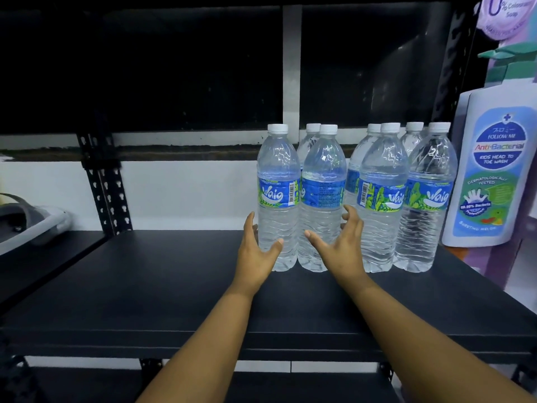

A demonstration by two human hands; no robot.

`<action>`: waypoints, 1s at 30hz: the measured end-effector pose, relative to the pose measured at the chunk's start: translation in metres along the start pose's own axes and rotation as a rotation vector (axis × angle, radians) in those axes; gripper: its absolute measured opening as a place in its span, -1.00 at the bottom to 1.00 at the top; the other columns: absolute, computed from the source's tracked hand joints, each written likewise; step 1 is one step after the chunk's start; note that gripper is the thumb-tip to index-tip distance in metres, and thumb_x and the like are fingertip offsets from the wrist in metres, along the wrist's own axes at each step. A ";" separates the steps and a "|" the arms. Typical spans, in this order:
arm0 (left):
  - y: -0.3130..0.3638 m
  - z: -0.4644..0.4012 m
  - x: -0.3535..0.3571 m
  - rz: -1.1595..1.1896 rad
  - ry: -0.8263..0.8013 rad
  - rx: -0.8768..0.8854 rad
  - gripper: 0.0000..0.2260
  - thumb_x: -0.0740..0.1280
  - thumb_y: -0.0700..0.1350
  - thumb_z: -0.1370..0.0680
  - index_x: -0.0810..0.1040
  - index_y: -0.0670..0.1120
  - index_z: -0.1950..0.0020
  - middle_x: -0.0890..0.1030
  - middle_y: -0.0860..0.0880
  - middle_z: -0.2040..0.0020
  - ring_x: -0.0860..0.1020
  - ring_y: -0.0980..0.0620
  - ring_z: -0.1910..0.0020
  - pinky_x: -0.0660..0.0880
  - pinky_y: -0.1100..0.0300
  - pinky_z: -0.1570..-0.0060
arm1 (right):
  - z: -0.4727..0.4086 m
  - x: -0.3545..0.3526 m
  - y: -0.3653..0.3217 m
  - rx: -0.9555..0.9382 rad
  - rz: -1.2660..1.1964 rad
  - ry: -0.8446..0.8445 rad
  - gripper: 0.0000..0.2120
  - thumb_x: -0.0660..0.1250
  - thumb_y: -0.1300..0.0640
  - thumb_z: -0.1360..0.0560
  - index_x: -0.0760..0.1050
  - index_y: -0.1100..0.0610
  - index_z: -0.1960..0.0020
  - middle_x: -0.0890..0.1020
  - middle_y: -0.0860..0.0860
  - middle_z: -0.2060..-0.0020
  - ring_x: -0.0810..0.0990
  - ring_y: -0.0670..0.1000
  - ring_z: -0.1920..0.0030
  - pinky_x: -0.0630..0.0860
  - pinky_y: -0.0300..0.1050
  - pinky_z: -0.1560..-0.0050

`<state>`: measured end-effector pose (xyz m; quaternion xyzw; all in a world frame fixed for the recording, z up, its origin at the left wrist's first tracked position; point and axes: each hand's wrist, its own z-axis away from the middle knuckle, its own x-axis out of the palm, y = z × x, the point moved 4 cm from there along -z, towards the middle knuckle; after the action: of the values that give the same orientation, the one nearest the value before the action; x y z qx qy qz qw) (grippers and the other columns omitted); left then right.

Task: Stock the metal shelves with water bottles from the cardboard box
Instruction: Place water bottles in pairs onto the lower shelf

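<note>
Several clear water bottles with blue and green labels and white caps stand in two rows at the back right of the black metal shelf (174,286). My left hand (255,251) is spread around the lower part of the leftmost front bottle (279,199), with straight fingers along its left side and the thumb across its front. My right hand (343,242) is spread around the base of the second front bottle (321,199), its thumb on the front and loosely bent fingers at the right side. The cardboard box is out of view.
A large white anti-bacterial wash bottle (491,170) stands right of the water bottles. A grey and white object (32,225) lies on the neighbouring shelf at far left. A black perforated upright (104,181) rises at back left. A lower shelf (261,388) shows below.
</note>
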<state>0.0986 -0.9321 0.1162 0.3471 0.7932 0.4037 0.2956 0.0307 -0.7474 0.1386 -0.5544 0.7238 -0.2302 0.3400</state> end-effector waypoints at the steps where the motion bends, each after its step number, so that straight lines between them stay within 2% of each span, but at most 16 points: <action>1: -0.002 -0.001 -0.001 0.012 0.002 -0.016 -0.23 0.41 0.04 -0.43 0.05 0.19 -0.53 0.48 0.04 -0.33 0.50 0.09 -0.28 0.47 -0.02 -0.29 | 0.000 0.004 0.001 -0.005 0.014 0.015 -0.04 0.56 -0.11 -0.29 0.08 0.07 -0.48 0.26 0.12 -0.29 0.31 0.12 -0.35 0.32 0.13 -0.37; 4: -0.003 -0.001 0.000 0.024 -0.015 -0.030 -0.28 0.33 -0.04 -0.44 0.06 0.28 -0.50 0.48 0.11 -0.32 0.50 0.11 -0.27 0.47 -0.01 -0.29 | 0.000 0.011 0.006 -0.035 0.041 0.049 0.01 0.57 -0.15 -0.23 0.06 0.00 -0.47 0.27 0.16 -0.27 0.31 0.17 -0.32 0.35 0.14 -0.34; 6: -0.001 -0.001 0.002 0.014 -0.035 -0.004 -0.29 0.33 -0.13 -0.50 0.07 0.29 -0.50 0.47 0.11 -0.36 0.49 0.11 -0.29 0.47 -0.02 -0.30 | -0.001 0.011 0.010 -0.042 0.057 0.054 0.01 0.58 -0.12 -0.23 0.06 0.00 -0.48 0.28 0.15 -0.24 0.34 0.15 -0.28 0.37 0.09 -0.30; 10: -0.001 -0.003 0.001 -0.021 0.013 0.036 -0.31 0.38 -0.16 -0.52 0.11 0.24 -0.50 0.49 0.02 -0.34 0.50 0.05 -0.29 0.48 -0.04 -0.27 | 0.001 0.006 0.010 -0.035 -0.012 0.027 -0.09 0.54 0.02 -0.35 0.07 0.06 -0.51 0.30 0.03 -0.26 0.33 -0.03 -0.31 0.31 -0.10 -0.29; 13: -0.002 -0.003 -0.002 -0.069 0.062 0.041 -0.27 0.45 -0.09 -0.48 0.11 0.20 -0.50 0.50 -0.02 -0.31 0.51 0.02 -0.27 0.50 -0.02 -0.25 | 0.003 0.006 0.011 -0.004 -0.090 -0.003 -0.16 0.50 0.10 -0.39 0.07 0.03 -0.51 0.38 0.04 -0.35 0.33 -0.08 -0.34 0.32 -0.05 -0.38; 17: -0.003 -0.002 -0.001 -0.065 0.067 0.029 -0.24 0.48 -0.04 -0.45 0.09 0.20 -0.50 0.44 -0.02 -0.38 0.45 0.03 -0.33 0.45 -0.05 -0.30 | 0.003 0.009 0.011 -0.031 -0.062 0.014 -0.13 0.49 -0.03 -0.35 0.06 -0.01 -0.49 0.32 0.03 -0.41 0.29 -0.01 -0.42 0.30 0.09 -0.41; 19: -0.002 -0.001 0.000 -0.021 0.046 0.027 -0.22 0.47 -0.01 -0.44 0.07 0.20 -0.51 0.38 0.02 -0.44 0.40 0.07 -0.39 0.42 -0.04 -0.34 | 0.003 0.010 0.010 -0.040 -0.006 0.034 -0.06 0.54 -0.08 -0.32 0.06 0.03 -0.50 0.28 0.07 -0.37 0.27 0.04 -0.41 0.28 0.05 -0.42; 22: 0.001 0.001 0.003 0.021 -0.024 0.034 -0.20 0.47 -0.08 -0.48 0.02 0.14 -0.55 0.41 0.05 -0.42 0.45 0.12 -0.35 0.44 0.02 -0.33 | 0.003 0.011 0.008 -0.085 0.069 0.066 0.00 0.56 -0.16 -0.24 0.04 -0.06 -0.47 0.26 0.13 -0.29 0.26 0.10 -0.35 0.27 0.00 -0.35; 25: 0.003 0.000 0.003 0.006 -0.014 0.032 -0.21 0.47 -0.13 -0.48 0.05 0.09 -0.55 0.50 0.04 -0.32 0.52 0.13 -0.26 0.48 0.05 -0.28 | 0.002 0.009 0.008 -0.114 0.088 0.058 -0.04 0.55 -0.10 -0.29 0.02 -0.06 -0.48 0.29 0.14 -0.27 0.31 0.10 -0.33 0.33 0.01 -0.32; 27: 0.005 -0.001 0.002 -0.010 0.026 0.025 -0.19 0.50 -0.13 -0.45 0.07 0.08 -0.54 0.53 0.03 -0.28 0.54 0.11 -0.22 0.49 0.09 -0.25 | 0.004 0.008 0.009 -0.116 0.049 0.034 -0.08 0.52 -0.01 -0.37 0.01 0.04 -0.52 0.29 0.11 -0.37 0.30 0.07 -0.40 0.34 0.05 -0.37; 30: 0.003 -0.002 0.001 -0.006 0.027 0.020 -0.19 0.51 -0.11 -0.44 0.08 0.10 -0.53 0.53 0.05 -0.27 0.54 0.13 -0.21 0.50 0.07 -0.24 | 0.006 0.008 0.010 -0.115 0.001 -0.006 -0.12 0.48 0.05 -0.42 0.00 0.05 -0.54 0.26 0.06 -0.47 0.23 0.00 -0.47 0.27 0.03 -0.44</action>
<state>0.0975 -0.9305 0.1194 0.3422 0.8023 0.3993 0.2826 0.0273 -0.7524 0.1256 -0.5733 0.7352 -0.1866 0.3099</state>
